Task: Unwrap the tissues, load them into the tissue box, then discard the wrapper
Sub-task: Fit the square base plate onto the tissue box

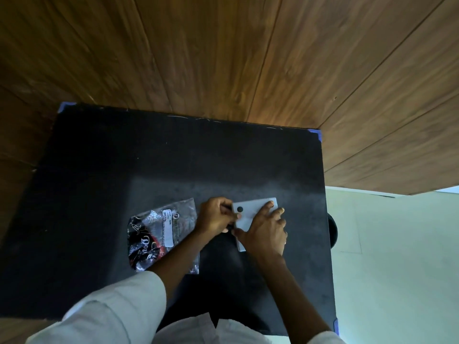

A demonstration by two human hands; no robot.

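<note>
A flat white tissue box point(250, 209) lies on the black table point(149, 165), right of centre, showing a pale face with a dark round spot near its left corner. My left hand point(216, 217) pinches the box's left edge with curled fingers. My right hand point(267, 232) lies flat over the box's right and near part, fingers spread toward its far corner. The crumpled plastic wrapper point(159, 232), black and red with a white label, lies flat on the table just left of my left hand, partly under my left forearm. No tissues are visible.
Wooden wall panels point(223, 58) rise right behind the table's far edge. Blue tape marks the table's corners point(318, 134). A dark round object point(332, 232) pokes out past the table's right edge over a pale floor point(397, 269).
</note>
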